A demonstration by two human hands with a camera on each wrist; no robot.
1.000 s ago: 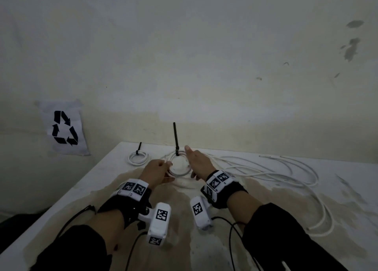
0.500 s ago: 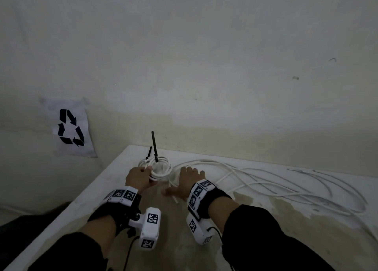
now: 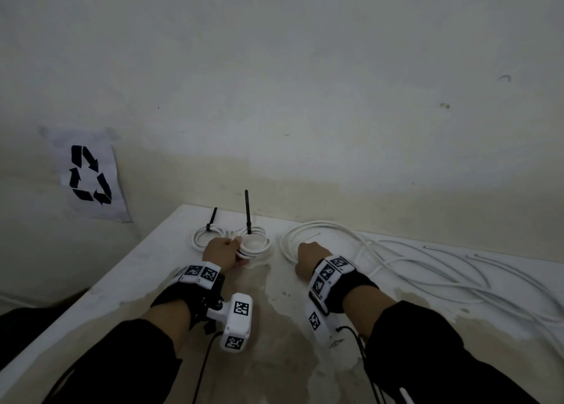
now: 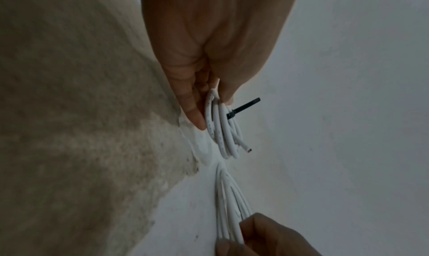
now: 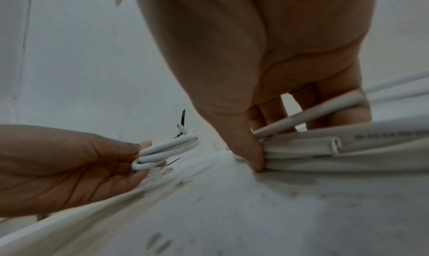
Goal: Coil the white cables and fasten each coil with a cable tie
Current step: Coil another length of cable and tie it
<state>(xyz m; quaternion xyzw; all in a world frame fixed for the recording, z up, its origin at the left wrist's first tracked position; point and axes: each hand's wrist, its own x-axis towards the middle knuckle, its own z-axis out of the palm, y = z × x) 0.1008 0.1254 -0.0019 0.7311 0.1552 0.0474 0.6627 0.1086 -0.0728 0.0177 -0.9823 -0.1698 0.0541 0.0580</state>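
My left hand [image 3: 235,251] grips a small coil of white cable [image 3: 256,246] bound by a black cable tie [image 3: 247,211] whose tail stands up. In the left wrist view the fingers [image 4: 195,117] pinch this coil [image 4: 223,131] just above the table. Right beside it, further left, lies another tied coil [image 3: 203,237]. My right hand [image 3: 306,257] is closed around a bunch of loose white cables [image 3: 305,235]. In the right wrist view its thumb [image 5: 250,150] clamps the loose cables [image 5: 325,150] against the curled fingers.
The white, stained table [image 3: 274,327] meets the wall at the back, and its left edge [image 3: 91,296] drops off. Long loose cables [image 3: 457,275] sprawl over the right half. A recycling sign [image 3: 88,174] hangs on the wall.
My left hand has carried the tied coil left, next to the first coil. My right hand left the coil, moved right and closed on the loose cables.
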